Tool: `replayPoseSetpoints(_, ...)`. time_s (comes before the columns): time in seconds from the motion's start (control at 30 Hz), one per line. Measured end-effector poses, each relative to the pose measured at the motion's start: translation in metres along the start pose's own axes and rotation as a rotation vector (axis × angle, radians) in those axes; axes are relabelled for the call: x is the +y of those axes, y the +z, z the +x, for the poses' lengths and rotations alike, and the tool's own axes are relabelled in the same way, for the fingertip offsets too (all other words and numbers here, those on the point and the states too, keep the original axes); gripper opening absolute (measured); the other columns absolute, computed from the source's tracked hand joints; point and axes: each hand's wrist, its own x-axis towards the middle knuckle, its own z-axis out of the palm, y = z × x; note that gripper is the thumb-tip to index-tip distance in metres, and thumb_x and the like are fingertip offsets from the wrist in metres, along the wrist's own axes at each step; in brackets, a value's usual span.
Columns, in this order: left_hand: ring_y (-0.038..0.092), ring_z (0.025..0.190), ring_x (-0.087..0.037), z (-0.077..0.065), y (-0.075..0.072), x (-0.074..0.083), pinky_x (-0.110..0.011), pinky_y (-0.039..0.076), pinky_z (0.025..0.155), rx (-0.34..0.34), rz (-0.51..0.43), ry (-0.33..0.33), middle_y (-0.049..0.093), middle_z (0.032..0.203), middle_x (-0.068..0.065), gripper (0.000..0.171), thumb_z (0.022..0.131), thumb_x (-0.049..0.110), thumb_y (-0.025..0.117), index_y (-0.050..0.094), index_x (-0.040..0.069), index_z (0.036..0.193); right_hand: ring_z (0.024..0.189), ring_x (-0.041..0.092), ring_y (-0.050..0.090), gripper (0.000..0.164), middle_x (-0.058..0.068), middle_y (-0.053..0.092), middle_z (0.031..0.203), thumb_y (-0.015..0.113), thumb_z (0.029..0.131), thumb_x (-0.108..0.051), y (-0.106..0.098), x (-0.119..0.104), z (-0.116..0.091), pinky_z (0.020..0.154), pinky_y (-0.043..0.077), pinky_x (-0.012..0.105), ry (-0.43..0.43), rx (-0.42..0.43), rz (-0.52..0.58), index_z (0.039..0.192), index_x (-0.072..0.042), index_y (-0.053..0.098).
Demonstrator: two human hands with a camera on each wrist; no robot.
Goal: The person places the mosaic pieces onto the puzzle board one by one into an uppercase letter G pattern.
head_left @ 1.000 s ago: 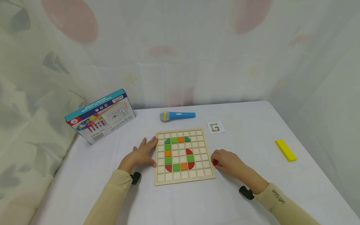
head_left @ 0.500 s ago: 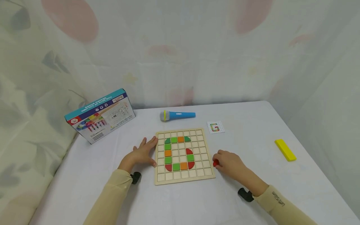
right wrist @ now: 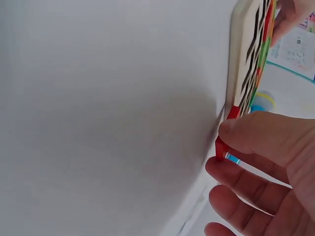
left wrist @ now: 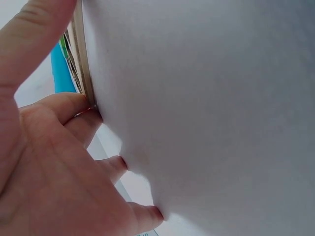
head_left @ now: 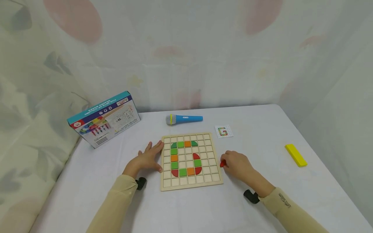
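Observation:
A wooden grid board [head_left: 215,177] lies flat on the white table, with green, orange and red tiles set in its cells in the shape of a G. My left hand [head_left: 145,160] rests at the board's left side, fingers spread, thumb and fingertips touching its edge; the left wrist view shows the fingertips [left wrist: 118,164] down on the tabletop. Just beyond the right edge, my right hand [head_left: 237,164] pinches a small red tile [head_left: 222,163] between thumb and forefinger. In the right wrist view that red tile [right wrist: 221,149] is partly covered by the thumb.
Behind the board lies a blue toy microphone [head_left: 186,119]. A small card [head_left: 223,131] with a printed G sits at the back right. Far right is a yellow block [head_left: 296,155], and a printed box [head_left: 105,119] stands at the back left.
My right hand first drew slightly right with the red tile, then shifted a little farther from me along the board's right edge. The left hand and the board stay put.

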Motion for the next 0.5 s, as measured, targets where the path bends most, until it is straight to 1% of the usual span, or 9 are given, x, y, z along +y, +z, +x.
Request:
replayPoseSetpoints(0.13,-0.009,0.138,-0.040,0.001,-0.001,-0.002,-0.076,-0.003,0.094,-0.001,0.005,0.008,0.006,0.155,-0.006,0.117,0.056,0.033,0.085,0.016,0.014,0.149,0.062,0.009,0.046,0.013,-0.005,0.055,0.073,0.074,0.072,-0.014,-0.005,-0.003,0.012,0.050,0.039,0.022,-0.021,0.039,0.006,0.082,-0.013,0.067)
replayPoseSetpoints(0.2,-0.009,0.138,-0.040,0.001,0.000,-0.003,-0.076,-0.003,0.093,0.000,0.013,0.015,0.006,0.155,-0.006,0.117,0.056,0.033,0.085,0.016,0.014,0.149,0.063,0.009,0.047,0.014,-0.005,0.056,0.075,0.075,0.073,-0.016,-0.009,-0.009,0.020,0.051,0.039,0.022,-0.028,0.034,0.008,0.085,-0.013,0.067)
replayPoseSetpoints(0.37,-0.009,0.138,-0.039,0.001,0.000,-0.003,-0.076,-0.003,0.094,0.001,0.010,0.020,0.006,0.155,-0.005,0.118,0.055,0.032,0.085,0.016,0.015,0.149,0.069,0.009,0.050,0.016,-0.005,0.059,0.082,0.073,0.077,-0.021,-0.012,-0.034,0.046,0.056,0.043,0.024,-0.081,0.005,0.007,0.091,-0.014,0.069)
replayPoseSetpoints(0.5,-0.009,0.138,-0.040,0.000,0.000,-0.003,-0.075,-0.003,0.094,-0.008,-0.007,0.022,0.006,0.155,-0.006,0.118,0.055,0.032,0.085,0.017,0.014,0.149,0.071,0.010,0.052,0.015,-0.006,0.061,0.084,0.071,0.080,-0.024,-0.004,-0.056,0.063,0.059,0.045,0.023,-0.145,-0.009,0.005,0.093,-0.015,0.070)
